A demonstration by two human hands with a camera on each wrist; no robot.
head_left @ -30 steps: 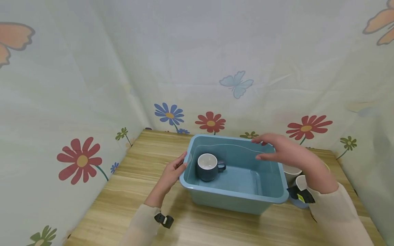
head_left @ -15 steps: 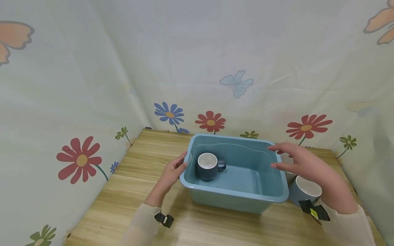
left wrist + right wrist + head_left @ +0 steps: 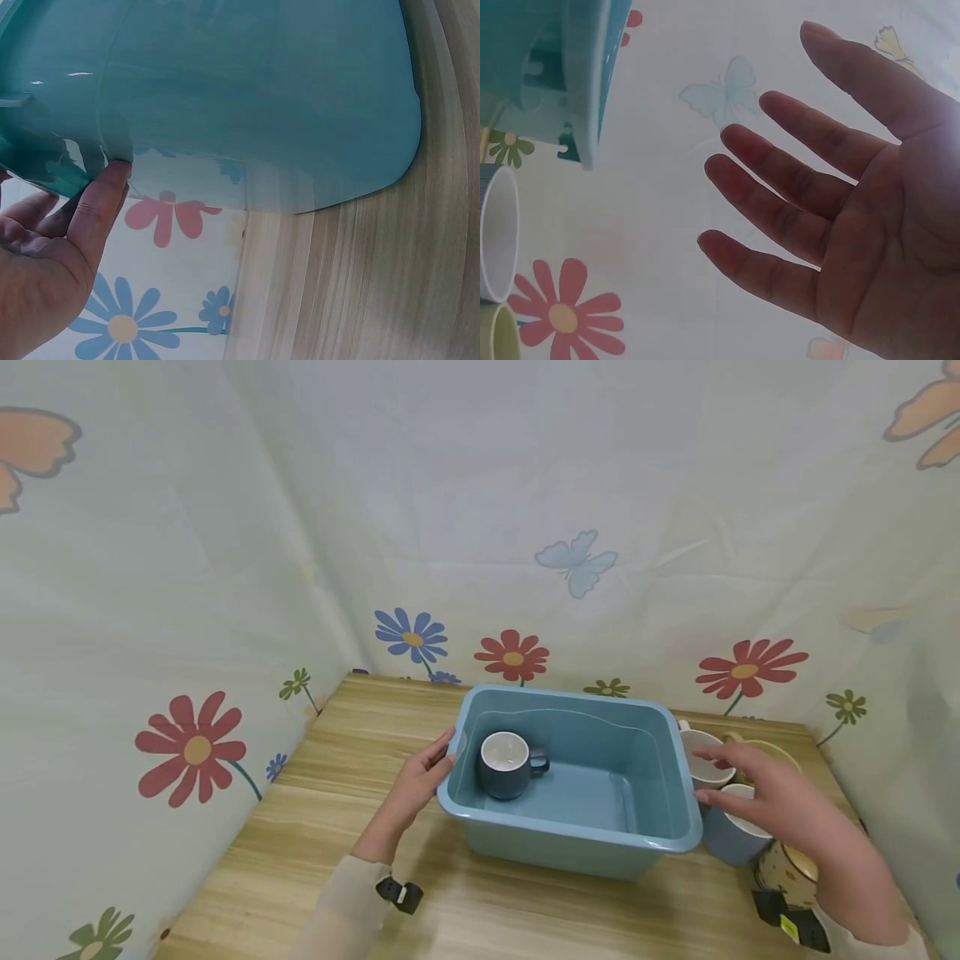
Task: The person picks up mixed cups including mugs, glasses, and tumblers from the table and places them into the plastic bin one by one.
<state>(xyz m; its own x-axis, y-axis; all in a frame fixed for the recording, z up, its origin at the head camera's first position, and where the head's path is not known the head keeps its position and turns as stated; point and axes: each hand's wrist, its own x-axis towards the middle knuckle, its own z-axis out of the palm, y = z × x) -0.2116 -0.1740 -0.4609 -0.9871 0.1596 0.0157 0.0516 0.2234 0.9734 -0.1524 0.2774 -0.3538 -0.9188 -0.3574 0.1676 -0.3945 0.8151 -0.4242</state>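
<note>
A blue plastic bin [image 3: 555, 853] stands on the wooden table. Inside it, at the left, sits an upright dark navy mug [image 3: 504, 781] with a white interior, its handle facing right. My left hand [image 3: 415, 783] holds the bin's left end, thumb against the outer wall; the other fingertips are partly hidden by the rim. My right hand [image 3: 776, 793] hovers over mugs at the bin's right, fingers spread, nothing in them. Beneath and around it are a white-lined mug [image 3: 692, 745], a blue-grey mug [image 3: 726, 839], a yellow mug [image 3: 782, 752] and a patterned mug [image 3: 776, 872], partly covered by the hand and arm.
The wooden table [image 3: 375, 718] extends left and in front of the bin. A pale cloth backdrop [image 3: 465, 485] printed with flowers and butterflies rises at the back and both sides. The mugs stand close together near the bin's right wall.
My right hand has moved from above the bin's far right corner to the right and nearer, over the mugs, uncovering more of them. My left hand, bin and navy mug stay in place.
</note>
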